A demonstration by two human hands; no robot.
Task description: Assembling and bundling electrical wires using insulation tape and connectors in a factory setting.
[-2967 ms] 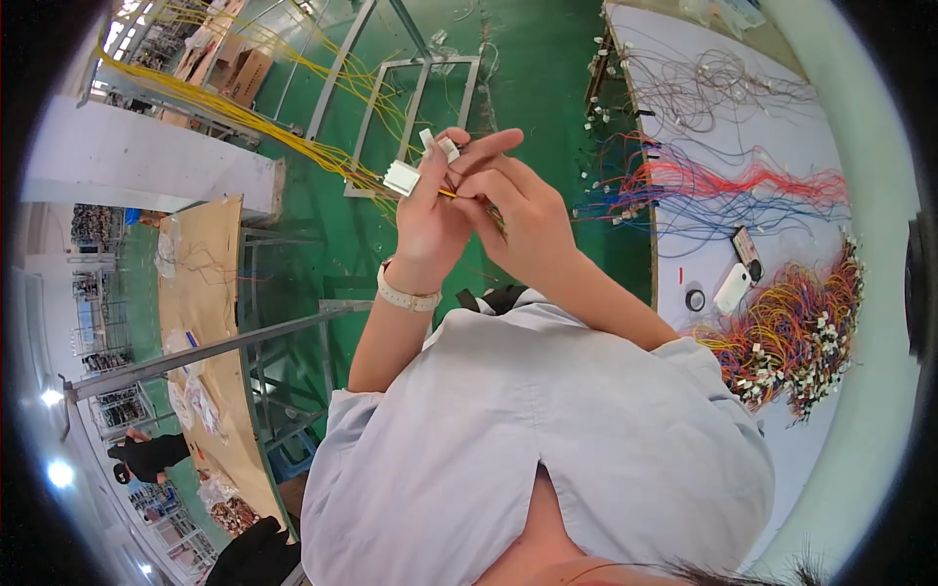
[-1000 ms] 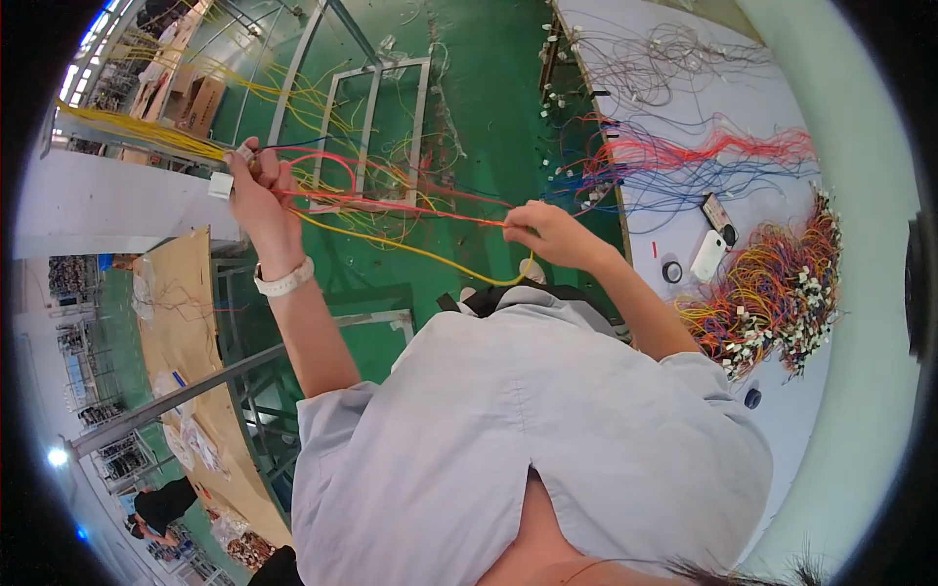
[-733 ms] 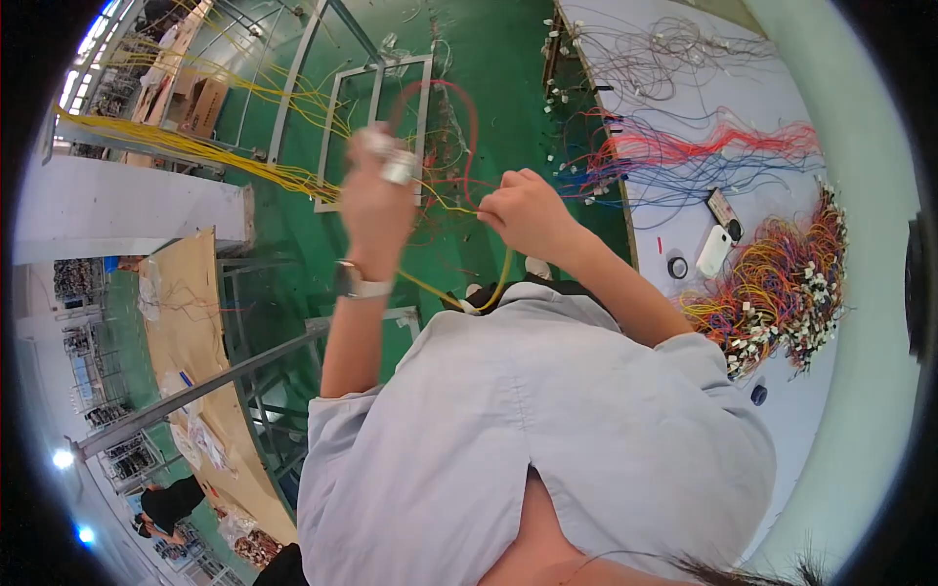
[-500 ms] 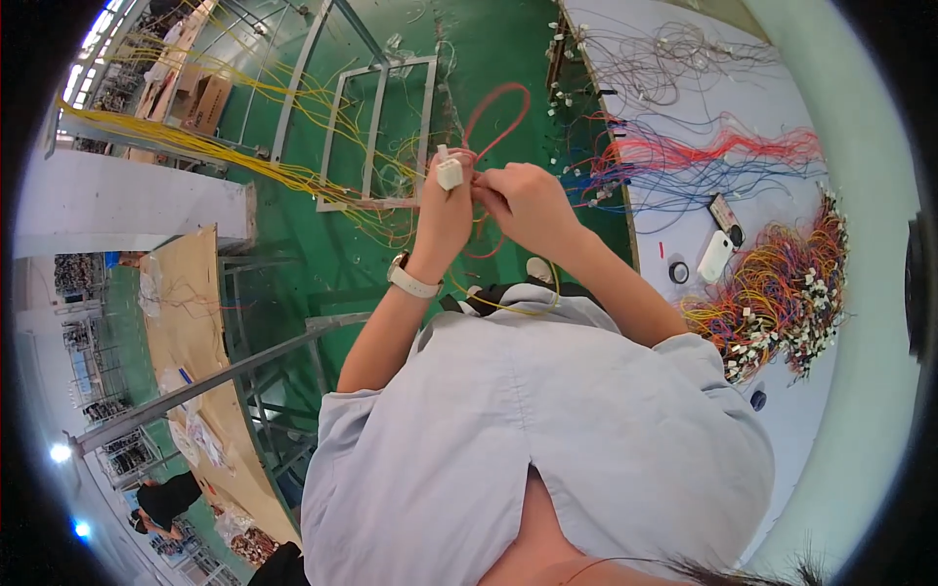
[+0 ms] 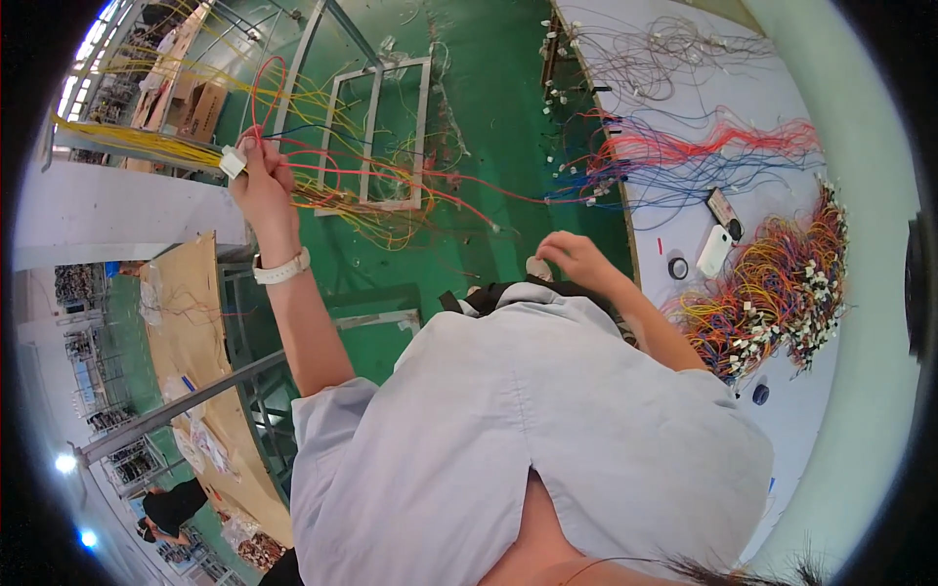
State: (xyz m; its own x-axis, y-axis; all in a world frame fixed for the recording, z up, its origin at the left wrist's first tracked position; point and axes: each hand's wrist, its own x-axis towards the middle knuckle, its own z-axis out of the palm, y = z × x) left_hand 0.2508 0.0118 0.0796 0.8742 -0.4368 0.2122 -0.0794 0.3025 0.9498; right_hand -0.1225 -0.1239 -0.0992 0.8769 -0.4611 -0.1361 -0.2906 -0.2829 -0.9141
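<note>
Over the green floor (image 5: 489, 112), at the person's far left, clamping red wires (image 5: 420, 186) in the bent fingers of the left hand (image 5: 266, 195), with a white connector (image 5: 233, 161) jutting out beside the thumb. Looping up above the knuckles in one red strand (image 5: 254, 93), then trailing rightward across the floor in several more. Banded at the left wrist by a white watch strap (image 5: 283, 271). Running close behind the same hand, in from the upper left, in a bundle of yellow wires (image 5: 181, 148). Beyond, edged by a gray metal frame (image 5: 423, 127).

Just past the right-hand ends of the red wires, and apart from them, holding the right hand (image 5: 581, 262) low with fingers loosely curved. Hard to tell, at this size, whether pinched together at the tips.

On the white table (image 5: 796, 410), spread with red and blue wires (image 5: 723, 146); nearer, set with a black tape roll (image 5: 678, 268) beside a white phone (image 5: 714, 254), and heaped with multicolored wires (image 5: 762, 303).
</note>
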